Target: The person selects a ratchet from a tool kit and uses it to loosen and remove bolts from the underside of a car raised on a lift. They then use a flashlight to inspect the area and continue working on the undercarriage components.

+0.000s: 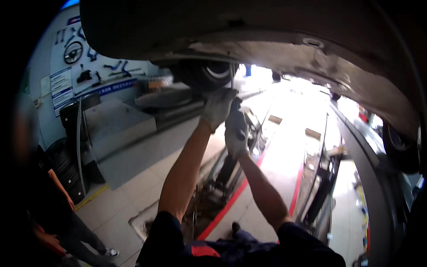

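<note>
Standing at left were black tyres, then a grey box-shaped unit, contents hidden. Centrally, the gloved left hand was curled, its grip unclear, beside a dark tool that the gloved right hand clasped beneath the raised vehicle.

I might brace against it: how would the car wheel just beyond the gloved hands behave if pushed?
The wheel would likely feel firm and grippy, given its black tyre. Its round shape could let it turn, though whether anything supports it is unclear. Tucked under the car body, it seems unlikely to tip.
</note>
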{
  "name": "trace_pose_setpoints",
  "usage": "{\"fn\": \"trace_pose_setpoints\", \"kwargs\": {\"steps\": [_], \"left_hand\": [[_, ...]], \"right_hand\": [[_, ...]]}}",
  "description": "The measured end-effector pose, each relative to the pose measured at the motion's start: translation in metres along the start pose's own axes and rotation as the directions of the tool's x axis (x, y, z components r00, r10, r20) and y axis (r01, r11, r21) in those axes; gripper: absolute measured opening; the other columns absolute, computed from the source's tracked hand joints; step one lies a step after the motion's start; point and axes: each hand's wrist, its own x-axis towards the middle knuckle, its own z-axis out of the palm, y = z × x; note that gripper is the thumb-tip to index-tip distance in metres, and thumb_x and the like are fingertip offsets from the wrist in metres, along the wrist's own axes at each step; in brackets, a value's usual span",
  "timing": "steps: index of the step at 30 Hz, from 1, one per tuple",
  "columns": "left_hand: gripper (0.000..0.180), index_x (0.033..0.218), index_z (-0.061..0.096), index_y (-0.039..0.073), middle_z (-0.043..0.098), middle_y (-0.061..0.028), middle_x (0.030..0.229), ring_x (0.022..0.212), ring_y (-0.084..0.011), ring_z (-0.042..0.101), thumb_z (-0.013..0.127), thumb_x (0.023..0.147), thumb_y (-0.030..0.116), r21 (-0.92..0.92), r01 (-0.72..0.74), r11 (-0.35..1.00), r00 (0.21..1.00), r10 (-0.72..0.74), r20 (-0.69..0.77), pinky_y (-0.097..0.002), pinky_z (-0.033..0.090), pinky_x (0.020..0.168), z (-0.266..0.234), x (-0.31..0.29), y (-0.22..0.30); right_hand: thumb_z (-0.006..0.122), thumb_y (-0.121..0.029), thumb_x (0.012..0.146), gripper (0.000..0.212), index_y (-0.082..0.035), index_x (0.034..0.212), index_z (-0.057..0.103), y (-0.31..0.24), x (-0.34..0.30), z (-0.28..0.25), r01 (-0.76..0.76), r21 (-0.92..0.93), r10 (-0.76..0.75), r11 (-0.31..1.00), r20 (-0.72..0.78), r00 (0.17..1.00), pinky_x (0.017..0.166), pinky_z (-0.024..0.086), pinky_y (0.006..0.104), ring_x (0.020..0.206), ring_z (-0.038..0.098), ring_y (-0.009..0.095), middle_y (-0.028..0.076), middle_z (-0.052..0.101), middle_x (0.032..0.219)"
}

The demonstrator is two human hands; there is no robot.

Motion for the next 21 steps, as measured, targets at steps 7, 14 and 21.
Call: {"fn": "trace_pose_setpoints", "kwargs": {"steps": [7, 14, 21], "left_hand": [[0.027, 0.108, 0.067, 0.000, 0.071, -0.0114, 0.087, 0.079, -0.0200, 0.069, 0.048, 0.108, 0.018, 0.135, -0.030, 0.990, 0.999, 0.036, -0.040, -0.0342, 0.055, 0.073, -0.008, 0.027, -0.024], [0.016, 0.107, 0.065, 0.000, 0.070, -0.0140, 0.090, 0.082, -0.0309, 0.069, 0.054, 0.096, 0.003, 0.239, -0.049, 0.970, 0.999, 0.048, 0.012, -0.0430, 0.054, 0.076, -0.018, 0.030, -0.039], [0.012, 0.103, 0.064, 0.000, 0.071, -0.0108, 0.085, 0.079, -0.0272, 0.070, 0.054, 0.099, 0.005, 0.179, -0.103, 0.978, 0.995, 0.104, 0.003, -0.0411, 0.054, 0.077, -0.015, 0.028, -0.015]], "right_hand": [[0.057, -0.008, 0.094, 0.015, -0.002, 0.107, 0.053, 0.040, 0.039, 0.039, 0.112, 0.064, -0.109, 0.992, -0.038, 0.993, 0.065, 0.048, 0.0473, 0.084, 0.063, 0.048, 0.023, 0.062, 0.090], [0.057, -0.016, 0.094, 0.024, -0.003, 0.112, 0.052, 0.039, 0.043, 0.053, 0.113, 0.206, -0.098, 0.972, -0.082, 0.992, 0.067, 0.048, 0.0456, 0.082, 0.064, 0.045, 0.022, 0.063, 0.092], [0.057, -0.009, 0.096, 0.019, -0.001, 0.113, 0.056, 0.034, 0.038, 0.045, 0.070, 0.238, -0.058, 0.969, -0.059, 0.997, 0.067, 0.050, 0.0433, 0.086, 0.065, 0.045, 0.021, 0.063, 0.092]]}}
